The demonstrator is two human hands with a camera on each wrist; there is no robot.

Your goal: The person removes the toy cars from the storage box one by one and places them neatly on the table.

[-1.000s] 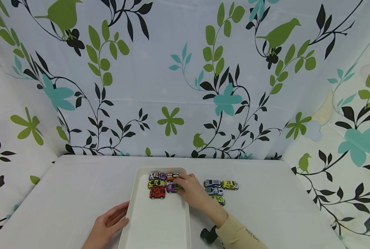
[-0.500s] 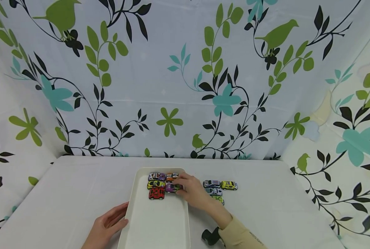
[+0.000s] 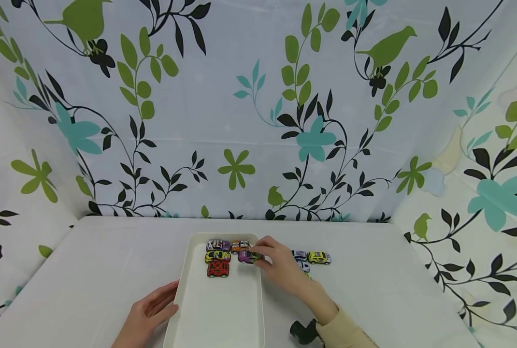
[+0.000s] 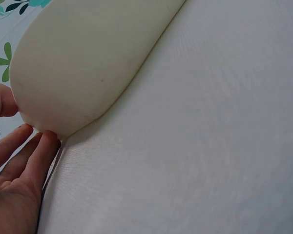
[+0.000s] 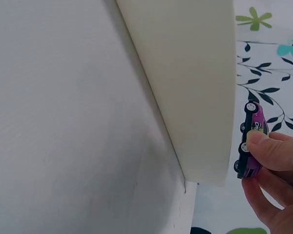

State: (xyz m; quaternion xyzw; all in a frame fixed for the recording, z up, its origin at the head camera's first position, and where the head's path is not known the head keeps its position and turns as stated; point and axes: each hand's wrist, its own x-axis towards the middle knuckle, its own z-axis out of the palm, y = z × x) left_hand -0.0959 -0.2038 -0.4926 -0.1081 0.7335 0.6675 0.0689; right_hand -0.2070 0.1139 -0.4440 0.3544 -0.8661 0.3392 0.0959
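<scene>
A white tray (image 3: 215, 309) lies on the table with several small toy cars at its far end. My left hand (image 3: 147, 311) holds the tray's left edge; in the left wrist view its thumb is at the rim and its fingers (image 4: 44, 146) touch the outer wall. Between thumb and fingers of my right hand (image 3: 282, 266) is a purple toy car (image 5: 253, 141), raised over the tray's right rim. Left of it in the tray sit a red car (image 3: 218, 269), a yellow car (image 3: 217, 256), a white-and-purple car (image 3: 218, 245) and an orange car (image 3: 239, 246).
Right of the tray stand more toy cars, among them a yellow one (image 3: 319, 257); my right hand partly hides the others. A black object (image 3: 304, 332) is by my right sleeve. A patterned cloth (image 3: 189, 121) hangs behind the table.
My right hand has lifted the purple toy car off the tray floor and moved it up and to the right, away from the other cars. The left hand stays at the tray's edge.
</scene>
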